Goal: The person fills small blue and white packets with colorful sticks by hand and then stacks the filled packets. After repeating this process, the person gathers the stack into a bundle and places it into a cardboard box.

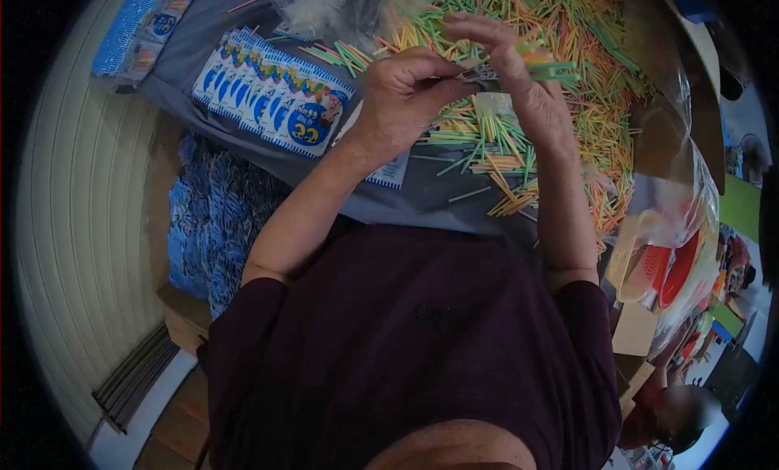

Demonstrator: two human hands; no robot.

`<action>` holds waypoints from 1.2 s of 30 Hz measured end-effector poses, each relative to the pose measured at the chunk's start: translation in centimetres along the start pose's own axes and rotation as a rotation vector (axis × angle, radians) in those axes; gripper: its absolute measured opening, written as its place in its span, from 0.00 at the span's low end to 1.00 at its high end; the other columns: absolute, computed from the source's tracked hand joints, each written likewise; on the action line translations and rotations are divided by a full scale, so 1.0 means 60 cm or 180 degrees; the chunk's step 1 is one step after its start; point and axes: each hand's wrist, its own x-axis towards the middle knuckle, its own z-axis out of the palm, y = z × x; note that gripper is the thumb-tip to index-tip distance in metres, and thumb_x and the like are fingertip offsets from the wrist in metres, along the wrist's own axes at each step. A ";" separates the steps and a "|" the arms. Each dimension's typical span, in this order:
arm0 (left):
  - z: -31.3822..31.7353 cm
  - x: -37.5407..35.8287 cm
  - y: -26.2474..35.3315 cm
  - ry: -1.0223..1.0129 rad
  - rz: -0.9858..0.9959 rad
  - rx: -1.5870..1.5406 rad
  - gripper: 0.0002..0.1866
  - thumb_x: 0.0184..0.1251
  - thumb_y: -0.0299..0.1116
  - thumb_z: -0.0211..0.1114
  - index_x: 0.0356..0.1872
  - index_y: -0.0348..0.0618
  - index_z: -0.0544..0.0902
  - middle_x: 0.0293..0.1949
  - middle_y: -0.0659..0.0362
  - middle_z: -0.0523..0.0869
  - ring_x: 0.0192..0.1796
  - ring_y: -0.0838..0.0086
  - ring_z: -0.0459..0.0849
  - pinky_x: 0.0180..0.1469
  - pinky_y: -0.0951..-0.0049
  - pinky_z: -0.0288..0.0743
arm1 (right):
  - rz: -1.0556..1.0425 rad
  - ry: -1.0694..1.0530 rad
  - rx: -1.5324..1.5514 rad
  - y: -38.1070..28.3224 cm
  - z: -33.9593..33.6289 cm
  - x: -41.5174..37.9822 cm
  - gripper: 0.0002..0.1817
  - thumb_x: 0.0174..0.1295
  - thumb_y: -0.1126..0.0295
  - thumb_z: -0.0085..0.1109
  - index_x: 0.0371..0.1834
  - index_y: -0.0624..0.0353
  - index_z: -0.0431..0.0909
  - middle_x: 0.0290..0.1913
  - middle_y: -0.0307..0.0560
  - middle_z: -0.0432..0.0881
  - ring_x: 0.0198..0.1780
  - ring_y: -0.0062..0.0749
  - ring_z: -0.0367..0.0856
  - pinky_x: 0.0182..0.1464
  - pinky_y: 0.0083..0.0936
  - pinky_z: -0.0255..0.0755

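My left hand [410,92] is closed, thumb and fingers pinching a small packet [484,72] with a silvery, blue-marked edge. Beside it, my right hand [523,80] is raised with its fingers stretched out and slightly blurred. Green sticks [556,70] stick out past the right hand; whether they sit in the packet is hidden. Under and beyond both hands spreads a heap of thin coloured sticks [588,113]. Left of my left hand lies an overlapping row of blue-and-white printed packets [272,97]. Another packet [391,171] shows partly from under my left forearm.
Grey cloth [442,198] covers the work surface. Filled packets [146,32] are stacked at the far left corner. Clear plastic [324,7] lies at the back. A blue patterned bundle [219,218] is below left. Red baskets [669,267] and a person [673,413] are at right.
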 end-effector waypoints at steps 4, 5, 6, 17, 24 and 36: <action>0.002 0.012 0.000 0.0033 -0.0233 -0.0296 0.06 0.58 0.23 0.73 0.36 0.34 0.88 0.31 0.60 0.87 0.32 0.83 0.83 0.33 0.81 0.75 | 0.0046 -0.0059 -0.0392 -0.019 -0.001 0.021 0.36 0.72 0.39 0.36 0.66 0.57 0.74 0.61 0.50 0.80 0.64 0.38 0.75 0.63 0.36 0.67; -0.001 0.014 0.002 -0.0078 -0.0372 -0.0230 0.06 0.60 0.23 0.72 0.38 0.34 0.87 0.33 0.61 0.87 0.36 0.83 0.83 0.38 0.81 0.77 | 0.0043 -0.0091 -0.0396 -0.021 0.000 0.028 0.36 0.72 0.39 0.35 0.65 0.57 0.75 0.60 0.50 0.80 0.64 0.38 0.75 0.63 0.35 0.67; -0.003 0.015 0.003 -0.0194 -0.0519 -0.0166 0.07 0.62 0.22 0.72 0.40 0.33 0.87 0.36 0.62 0.87 0.40 0.82 0.83 0.43 0.80 0.79 | 0.0048 -0.0118 -0.0397 -0.021 0.001 0.033 0.36 0.73 0.40 0.35 0.65 0.57 0.75 0.59 0.50 0.81 0.64 0.37 0.75 0.62 0.35 0.68; -0.005 0.000 -0.021 0.0210 -0.0276 0.0047 0.08 0.57 0.22 0.74 0.38 0.34 0.88 0.31 0.60 0.87 0.33 0.82 0.83 0.34 0.79 0.76 | 0.0629 0.0190 -0.0782 0.036 -0.076 0.042 0.25 0.78 0.54 0.37 0.65 0.56 0.74 0.48 0.50 0.86 0.44 0.35 0.85 0.46 0.30 0.78; -0.008 0.003 -0.017 0.0057 0.0209 0.0823 0.07 0.55 0.24 0.75 0.35 0.36 0.88 0.28 0.58 0.86 0.30 0.75 0.85 0.33 0.75 0.76 | 0.0359 -0.0558 -0.2906 0.018 -0.066 0.036 0.22 0.73 0.63 0.42 0.67 0.55 0.72 0.47 0.51 0.86 0.43 0.38 0.86 0.42 0.33 0.78; 0.004 -0.002 0.003 -0.0350 0.0231 0.1521 0.07 0.59 0.23 0.72 0.39 0.35 0.87 0.33 0.56 0.87 0.36 0.74 0.85 0.39 0.76 0.77 | -0.0135 -0.1652 -0.4497 -0.052 -0.063 0.011 0.38 0.54 0.84 0.49 0.72 0.47 0.64 0.47 0.53 0.84 0.41 0.46 0.86 0.33 0.40 0.77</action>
